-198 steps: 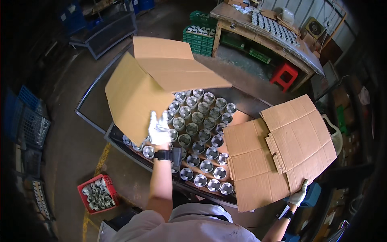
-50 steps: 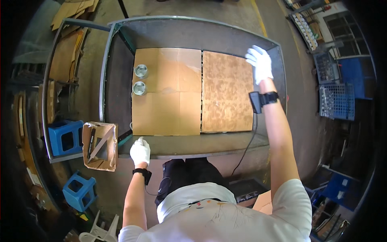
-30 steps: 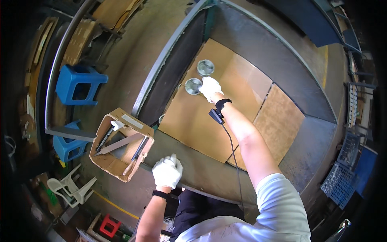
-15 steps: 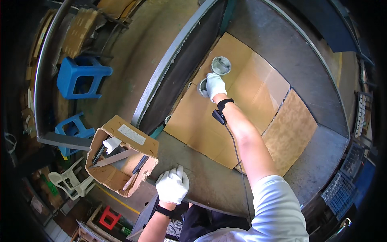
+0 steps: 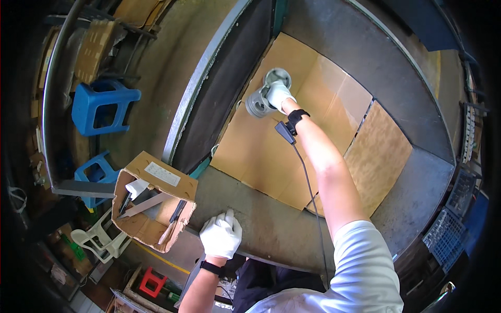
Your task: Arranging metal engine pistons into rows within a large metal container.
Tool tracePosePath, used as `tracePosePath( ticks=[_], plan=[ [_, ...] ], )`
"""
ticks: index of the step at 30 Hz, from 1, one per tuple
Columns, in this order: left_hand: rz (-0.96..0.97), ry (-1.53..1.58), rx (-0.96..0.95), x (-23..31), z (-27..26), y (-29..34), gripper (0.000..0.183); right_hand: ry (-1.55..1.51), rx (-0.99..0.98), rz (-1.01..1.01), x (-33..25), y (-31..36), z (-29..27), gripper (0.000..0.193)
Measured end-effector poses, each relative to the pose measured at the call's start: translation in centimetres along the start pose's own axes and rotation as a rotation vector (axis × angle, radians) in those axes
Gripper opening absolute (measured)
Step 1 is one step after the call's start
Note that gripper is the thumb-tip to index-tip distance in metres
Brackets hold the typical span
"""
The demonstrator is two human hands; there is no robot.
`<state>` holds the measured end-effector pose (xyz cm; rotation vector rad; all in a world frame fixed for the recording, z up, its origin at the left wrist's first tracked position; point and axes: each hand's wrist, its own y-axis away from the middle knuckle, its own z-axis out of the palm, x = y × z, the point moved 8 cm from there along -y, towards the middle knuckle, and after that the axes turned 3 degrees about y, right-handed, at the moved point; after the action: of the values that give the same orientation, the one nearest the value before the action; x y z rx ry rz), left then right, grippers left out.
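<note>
- Right hand [image 5: 281,98], white-gloved: fingers are closing narrowly on the near metal piston [image 5: 256,106]; fingertips are partly hidden.
- Near piston is leaning, its grooved side showing; far piston [image 5: 277,72] is standing just beyond, its open end facing up. Cannot tell whether the two are touching.
- Far piston is resting on the tan cardboard sheet [image 5: 271,167]; a stained cardboard sheet [image 5: 382,151] is lying to its right.
- Black wristband [image 5: 298,116] is circling the right wrist; a black cable [image 5: 309,183] is trailing toward the body.
- Left hand [image 5: 221,236], also gloved, is resting on the metal ledge [image 5: 271,224], fingers together and partly curled; cannot tell if anything is under them.
- Open carton [image 5: 168,170] is sitting near the left hand, holding a black pen [image 5: 178,211] and a flat grey strip [image 5: 146,204].
- Farther left, two blue stools [image 5: 107,100] are standing above a white plastic chair [image 5: 96,239].
</note>
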<state>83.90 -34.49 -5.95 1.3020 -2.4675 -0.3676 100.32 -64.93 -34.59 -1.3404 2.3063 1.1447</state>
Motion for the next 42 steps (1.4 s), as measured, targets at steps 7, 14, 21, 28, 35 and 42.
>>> tracePosePath(
  ticks=[7,14,21,28,35,42],
  plan=[
    [0.05,-0.003,-0.023,0.9,0.1,-0.4,0.017,-1.359,-0.353,0.022,-0.8,16.3,-3.3,0.025],
    [0.183,-0.046,0.017,2.7,1.5,0.2,0.014,-1.526,-0.235,0.08,3.7,39.4,-4.2,0.031],
    [0.194,-0.138,-0.098,2.4,1.9,1.6,0.025,-1.701,0.251,0.158,-0.3,58.8,-7.5,0.031],
    [0.22,-0.085,-0.167,2.5,2.8,1.1,0.031,-1.775,0.615,0.012,-4.6,77.0,-2.1,0.04],
    [0.531,0.21,-0.529,0.4,8.3,-3.0,0.019,-1.524,1.175,0.266,-8.5,92.7,6.3,0.033],
    [0.655,0.416,-0.51,16.5,5.4,6.3,0.031,-1.913,1.866,0.307,-12.3,103.3,18.0,0.017]
  ],
)
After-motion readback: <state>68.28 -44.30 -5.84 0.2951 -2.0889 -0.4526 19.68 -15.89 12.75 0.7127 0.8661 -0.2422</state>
